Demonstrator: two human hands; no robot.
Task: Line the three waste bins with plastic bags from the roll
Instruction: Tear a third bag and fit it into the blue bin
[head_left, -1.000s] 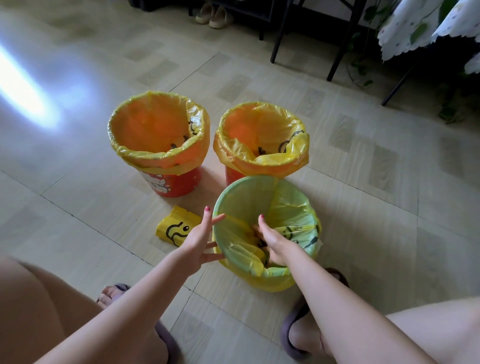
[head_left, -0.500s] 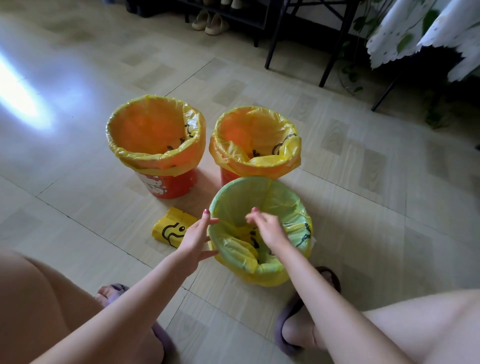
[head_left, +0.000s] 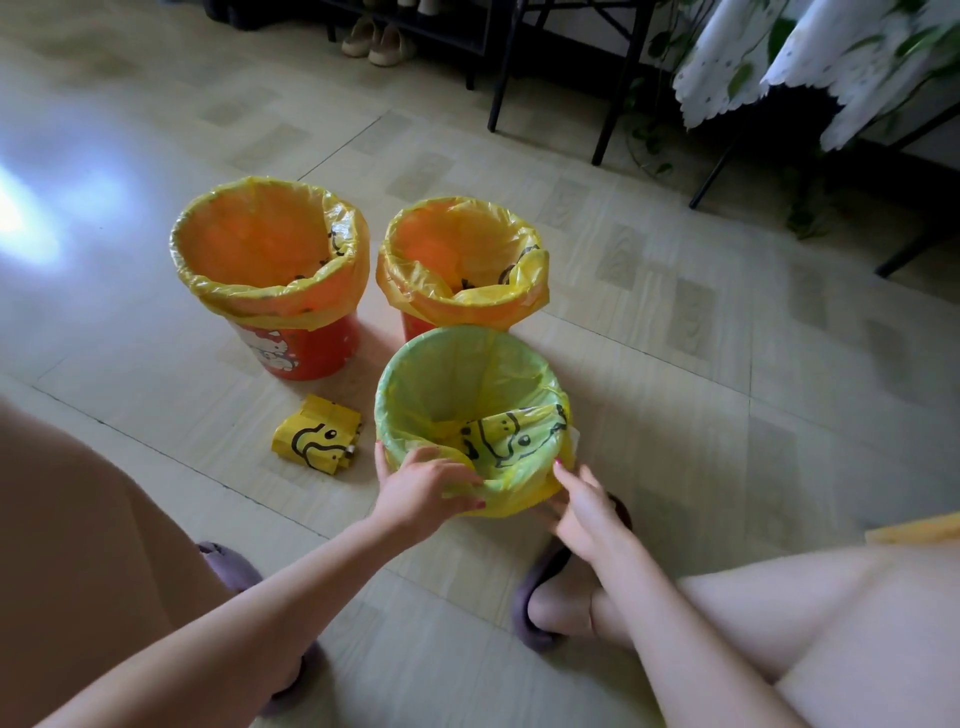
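Already the green bin wears its bag, the left hand gripping the near cuff, the right hand loose-fingered beside it. Risk — a hard tug could tear the film or tip the light bin toward the roll.

Floor: pale beige tiles with faint rectangular pattern, glossy. Bright light glare at left edge. Black metal furniture legs along far side; pair of light shoes beneath; white scalloped cloth and trailing green leaves at upper right.
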